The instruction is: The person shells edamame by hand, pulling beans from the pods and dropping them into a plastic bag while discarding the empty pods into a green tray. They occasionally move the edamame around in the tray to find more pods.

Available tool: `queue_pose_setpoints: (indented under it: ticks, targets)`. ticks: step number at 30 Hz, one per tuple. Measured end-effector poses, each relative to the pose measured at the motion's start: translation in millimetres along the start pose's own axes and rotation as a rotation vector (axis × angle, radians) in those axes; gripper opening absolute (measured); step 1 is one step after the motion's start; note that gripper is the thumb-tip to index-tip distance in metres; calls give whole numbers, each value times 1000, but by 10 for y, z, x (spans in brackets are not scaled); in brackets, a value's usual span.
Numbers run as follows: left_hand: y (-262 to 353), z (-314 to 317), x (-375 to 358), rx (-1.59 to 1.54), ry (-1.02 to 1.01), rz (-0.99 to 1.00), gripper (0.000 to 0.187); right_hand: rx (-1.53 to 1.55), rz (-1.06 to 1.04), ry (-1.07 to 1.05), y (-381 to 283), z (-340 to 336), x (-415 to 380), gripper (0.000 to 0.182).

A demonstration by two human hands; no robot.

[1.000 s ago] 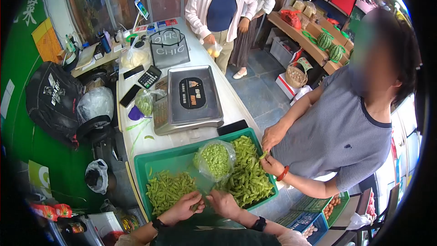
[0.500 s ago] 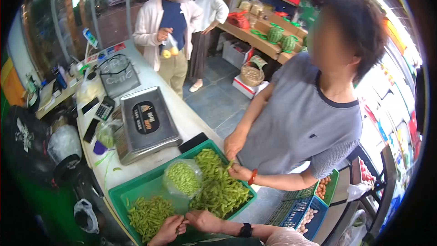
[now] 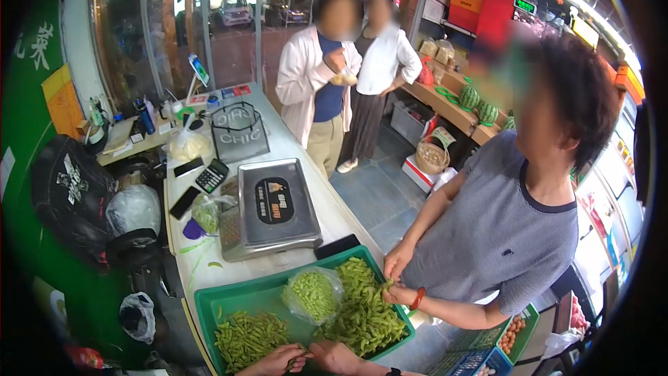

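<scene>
My left hand (image 3: 277, 360) and my right hand (image 3: 335, 359) meet at the near edge of a green tray (image 3: 221, 295). Their fingers are pinched together around a small green bean pod (image 3: 298, 356), partly hidden by the fingertips. To the left in the tray lies a pile of bean pods or shells (image 3: 249, 338). A clear plastic bag of shelled green beans (image 3: 313, 294) sits in the middle. Plump bean pods (image 3: 367, 310) are heaped on the right side.
A metal weighing scale (image 3: 278, 202) stands on the white counter (image 3: 209, 268) behind the tray. A calculator (image 3: 212, 176), phones and a grey bag (image 3: 240, 141) lie further back. Across the tray, a person in a grey shirt (image 3: 501, 226) handles a pod. Two people stand beyond the counter.
The view has swung up and to the left, so everything sits lower and further right. My hands stay together over the tray. Beyond the counter, one person's hand with a bag has risen.
</scene>
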State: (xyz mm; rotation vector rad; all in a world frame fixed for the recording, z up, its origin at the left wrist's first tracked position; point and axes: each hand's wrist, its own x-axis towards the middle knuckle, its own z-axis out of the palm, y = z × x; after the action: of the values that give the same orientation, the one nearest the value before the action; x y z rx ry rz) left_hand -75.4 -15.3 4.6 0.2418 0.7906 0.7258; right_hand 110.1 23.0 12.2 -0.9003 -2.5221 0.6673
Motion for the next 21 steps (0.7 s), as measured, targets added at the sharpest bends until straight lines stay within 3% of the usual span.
queue_pose_setpoints:
  ticks: [10, 13, 14, 15, 16, 18, 21]
  targets:
    - [-185, 42, 30, -31, 183, 124, 23, -51, -47, 46, -245, -82, -12, 18]
    - [-219, 177, -14, -12, 227, 187, 26, 8, 34, 79, -246, 12, -77, 14]
    - [-243, 225, -13, 12, 225, 242, 26, 192, 94, 100, -263, -9, -96, 15]
    - [-284, 251, 57, -79, 309, 173, 26, 374, 153, 122, -282, -37, -106, 17]
    - [-292, 234, 31, -78, 312, 177, 26, 376, 148, 122, -258, 14, -152, 17]
    - [-232, 266, -78, 107, 137, 124, 27, 707, 468, 187, -169, 164, -264, 27]
    - [-277, 318, -79, 191, 111, 129, 30, 674, 422, 52, -178, -37, -315, 35]
